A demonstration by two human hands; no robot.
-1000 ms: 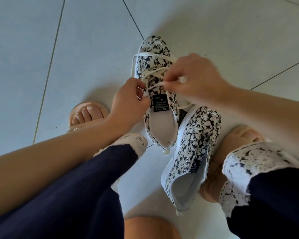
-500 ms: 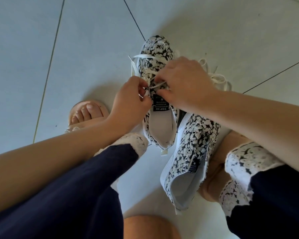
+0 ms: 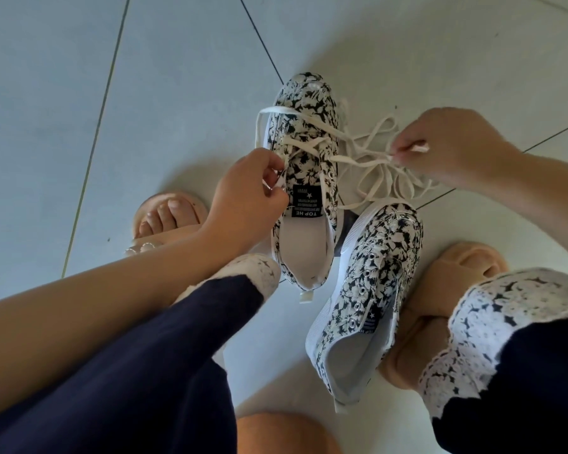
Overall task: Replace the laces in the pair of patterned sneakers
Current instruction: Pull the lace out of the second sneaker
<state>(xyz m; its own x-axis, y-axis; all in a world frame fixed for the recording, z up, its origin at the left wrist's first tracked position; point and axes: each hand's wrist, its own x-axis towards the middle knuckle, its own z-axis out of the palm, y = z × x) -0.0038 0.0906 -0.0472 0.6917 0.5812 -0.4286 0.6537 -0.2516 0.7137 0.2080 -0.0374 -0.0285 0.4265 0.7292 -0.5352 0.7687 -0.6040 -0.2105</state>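
Two black-and-white floral sneakers lie on the floor. The far sneaker [image 3: 304, 132] is partly threaded with a cream lace [image 3: 304, 144] crossing its tongue. My left hand [image 3: 243, 194] pinches one lace end at the sneaker's left eyelet edge. My right hand [image 3: 453, 147] pinches the other lace end out to the right, drawn taut from the right eyelets. A loose pile of cream lace [image 3: 384, 172] lies on the floor under that stretch. The near sneaker [image 3: 371, 280] leans on its side with bare metal eyelets and no lace.
The floor is pale grey tile [image 3: 177, 77] with dark grout lines. My feet in tan sandals sit at left [image 3: 168, 217] and right [image 3: 453, 273] of the shoes. Dark trousers with white lace cuffs [image 3: 512, 329] fill the lower frame.
My right hand has left the far sneaker's tongue and moved out to the right, pulling the lace end through. The loose lace pile is now uncovered. My left hand stays at the left eyelets.
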